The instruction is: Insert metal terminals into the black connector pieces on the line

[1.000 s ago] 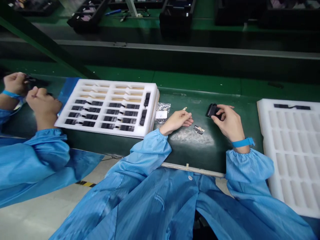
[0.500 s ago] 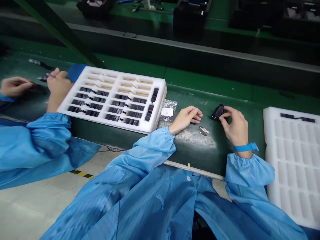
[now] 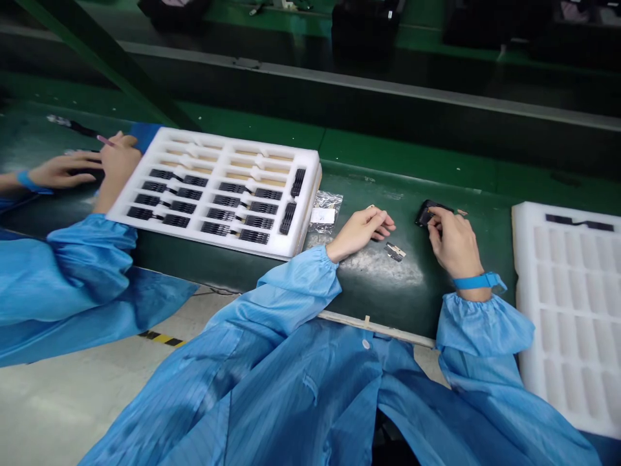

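My right hand (image 3: 455,243) has its fingers and thumb closed on a small black plastic part (image 3: 427,212) at the bench surface. The fingers cover its right side, so its exact kind does not show. My left hand (image 3: 361,232) rests on the bench to the left, fingers loosely curled, with nothing visible in them. Just right of its fingertips lies a small flat black-and-tan piece (image 3: 395,252). A clear plastic bag with a white label (image 3: 323,214) lies between my left hand and a white foam tray (image 3: 305,236), which holds several black comb-like parts (image 3: 226,215).
Another white foam tray (image 3: 526,285) at right has rows of slots and one black part (image 3: 579,222) along its top. At left, a co-worker's hands (image 3: 119,168) work beside the first tray. Black bins (image 3: 366,29) stand beyond a metal rail (image 3: 339,83).
My right hand has turned over the black part, which now sits flatter, its ribbed face no longer showing. My left hand has barely moved. The co-worker's hands have come closer together.
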A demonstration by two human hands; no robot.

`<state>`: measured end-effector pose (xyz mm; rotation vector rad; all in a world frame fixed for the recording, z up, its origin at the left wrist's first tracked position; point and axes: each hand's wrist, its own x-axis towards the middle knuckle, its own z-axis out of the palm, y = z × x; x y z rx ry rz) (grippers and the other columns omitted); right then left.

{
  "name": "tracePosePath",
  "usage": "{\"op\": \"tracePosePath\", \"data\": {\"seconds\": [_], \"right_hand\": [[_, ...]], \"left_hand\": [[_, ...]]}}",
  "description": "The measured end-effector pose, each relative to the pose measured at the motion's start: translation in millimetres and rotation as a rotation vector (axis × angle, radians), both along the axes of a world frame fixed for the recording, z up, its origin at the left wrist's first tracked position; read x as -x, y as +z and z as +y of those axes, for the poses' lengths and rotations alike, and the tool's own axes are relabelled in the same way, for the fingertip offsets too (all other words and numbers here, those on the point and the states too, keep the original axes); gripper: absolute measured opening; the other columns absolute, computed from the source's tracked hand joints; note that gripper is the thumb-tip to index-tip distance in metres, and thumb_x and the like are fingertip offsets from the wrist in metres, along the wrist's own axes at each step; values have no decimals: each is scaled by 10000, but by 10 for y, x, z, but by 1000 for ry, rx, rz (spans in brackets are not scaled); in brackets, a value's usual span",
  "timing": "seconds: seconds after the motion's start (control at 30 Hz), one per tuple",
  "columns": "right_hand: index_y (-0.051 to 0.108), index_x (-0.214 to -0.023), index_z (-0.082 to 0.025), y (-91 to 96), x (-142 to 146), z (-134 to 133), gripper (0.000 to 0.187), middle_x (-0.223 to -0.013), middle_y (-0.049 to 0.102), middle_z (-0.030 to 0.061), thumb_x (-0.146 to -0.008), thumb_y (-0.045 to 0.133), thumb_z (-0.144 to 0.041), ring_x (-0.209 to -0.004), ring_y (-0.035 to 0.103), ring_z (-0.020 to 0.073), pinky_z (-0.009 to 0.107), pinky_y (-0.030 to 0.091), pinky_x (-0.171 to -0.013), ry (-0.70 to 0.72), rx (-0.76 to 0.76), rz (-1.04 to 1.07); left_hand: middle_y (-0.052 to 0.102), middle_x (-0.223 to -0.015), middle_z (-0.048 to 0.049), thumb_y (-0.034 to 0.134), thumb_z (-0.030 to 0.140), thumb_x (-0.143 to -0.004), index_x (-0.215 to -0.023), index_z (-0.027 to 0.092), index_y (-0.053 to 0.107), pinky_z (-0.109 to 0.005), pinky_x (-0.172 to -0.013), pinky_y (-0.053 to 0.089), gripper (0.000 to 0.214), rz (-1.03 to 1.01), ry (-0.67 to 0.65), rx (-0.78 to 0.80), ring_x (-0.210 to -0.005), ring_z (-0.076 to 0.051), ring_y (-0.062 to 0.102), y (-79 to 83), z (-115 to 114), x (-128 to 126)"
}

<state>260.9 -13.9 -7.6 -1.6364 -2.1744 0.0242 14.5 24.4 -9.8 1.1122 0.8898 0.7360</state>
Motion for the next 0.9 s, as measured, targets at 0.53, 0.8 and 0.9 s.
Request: {"op": "tracePosePath", "data": {"seconds": [0.53, 0.8, 0.9], "right_hand": [[519, -1337, -227, 114, 550, -170, 448, -981, 709, 52, -907, 624, -165, -907, 685, 219, 410, 546, -884, 167, -163, 351], [667, -905, -197, 97, 572, -129, 162, -814, 655, 25, -826, 756, -308, -694, 610, 164, 305, 501, -626, -145, -22, 868], [672, -843, -191, 23, 614, -130, 170, -754, 661, 13, -831, 752, -340, -635, 593, 144, 283, 490, -593, -197, 83, 905]], "left_hand": [[754, -927, -158, 603, 463, -954, -1130, 58, 678, -211, -579, 532, 448, -44, -151, 256, -690, -135, 706, 82, -49, 18], [762, -902, -124, 686, 146, -887, -1114, 58, 693, -194, -621, 542, 244, -44, -9, 203, -708, -102, 705, 63, -27, 4], [755, -844, -107, 669, 119, -887, -1030, 46, 678, -200, -612, 547, 161, -12, -4, 180, -654, -92, 687, 69, -54, -45]]}}
